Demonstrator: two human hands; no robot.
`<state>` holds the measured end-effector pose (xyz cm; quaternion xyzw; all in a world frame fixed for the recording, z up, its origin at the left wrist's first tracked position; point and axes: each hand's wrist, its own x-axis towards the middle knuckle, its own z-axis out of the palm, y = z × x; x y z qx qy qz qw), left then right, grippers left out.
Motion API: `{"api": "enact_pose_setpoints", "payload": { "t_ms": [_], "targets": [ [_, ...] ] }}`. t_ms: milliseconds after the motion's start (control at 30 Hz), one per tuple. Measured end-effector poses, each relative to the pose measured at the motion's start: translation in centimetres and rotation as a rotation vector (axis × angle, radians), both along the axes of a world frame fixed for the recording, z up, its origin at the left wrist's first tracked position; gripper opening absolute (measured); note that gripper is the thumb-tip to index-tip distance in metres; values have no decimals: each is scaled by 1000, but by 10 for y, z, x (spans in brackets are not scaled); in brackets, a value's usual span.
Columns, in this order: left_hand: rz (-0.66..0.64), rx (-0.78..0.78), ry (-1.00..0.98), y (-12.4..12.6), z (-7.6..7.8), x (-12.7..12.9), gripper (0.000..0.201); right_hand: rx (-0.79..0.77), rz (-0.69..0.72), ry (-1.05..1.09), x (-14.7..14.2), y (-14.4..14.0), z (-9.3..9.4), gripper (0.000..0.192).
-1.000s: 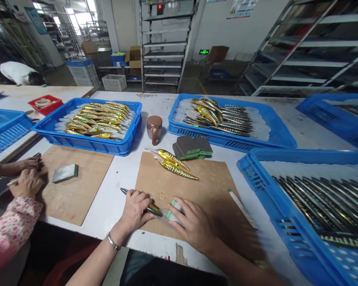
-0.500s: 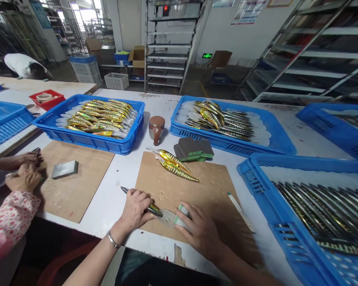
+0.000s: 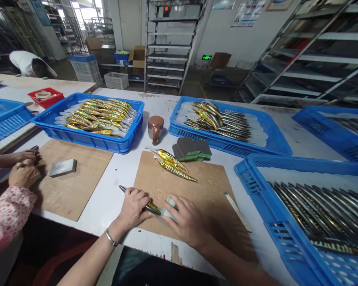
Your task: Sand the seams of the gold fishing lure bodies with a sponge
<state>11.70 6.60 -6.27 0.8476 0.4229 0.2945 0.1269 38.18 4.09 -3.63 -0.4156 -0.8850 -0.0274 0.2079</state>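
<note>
My left hand (image 3: 135,207) is closed round a dark-backed, gold-sided fishing lure (image 3: 153,208), its pointed tail poking out to the left and its clear lip to the right. My right hand (image 3: 188,220) grips a pale grey and green sanding block (image 3: 170,208), which lies over the lure's lip and hides most of it. Both hands are above the near part of a brown cardboard sheet (image 3: 209,190). Farther up the sheet lie gold lures (image 3: 179,171) with dark stripes. Dark grey sanding pads (image 3: 192,149) with green edges are stacked behind them.
Blue trays hold many lures: a left tray (image 3: 113,145), a middle tray (image 3: 256,147) and a right tray (image 3: 258,186). A brown cup (image 3: 156,128) stands between two. A thin white tool (image 3: 237,210) lies at right. At left, a co-worker's hands (image 3: 24,171) work beside a grey block (image 3: 63,167).
My right hand and the sanding block have moved left, from beside the lure's clear lip to on top of it. My left hand keeps its hold on the lure.
</note>
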Motion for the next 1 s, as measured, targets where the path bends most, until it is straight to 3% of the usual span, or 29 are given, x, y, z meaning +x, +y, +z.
{"api": "enact_pose_setpoints", "payload": {
  "t_ms": [267, 467, 633, 867, 1000],
  "targets": [
    [11, 2, 1, -1, 1, 1, 72, -31, -29, -52, 20, -9, 0, 31],
    [3, 1, 5, -1, -1, 0, 72, 37, 9, -33, -2, 3, 2, 33],
    [6, 5, -5, -2, -3, 2, 73, -11, -6, -81, 20, -7, 3, 31],
    [14, 29, 6, -3, -4, 3, 72, 23, 6, -49, -5, 6, 6, 33],
    [20, 13, 8, -3, -3, 4, 71, -8, 7, -82, 18, -6, 2, 32]
  ]
}}
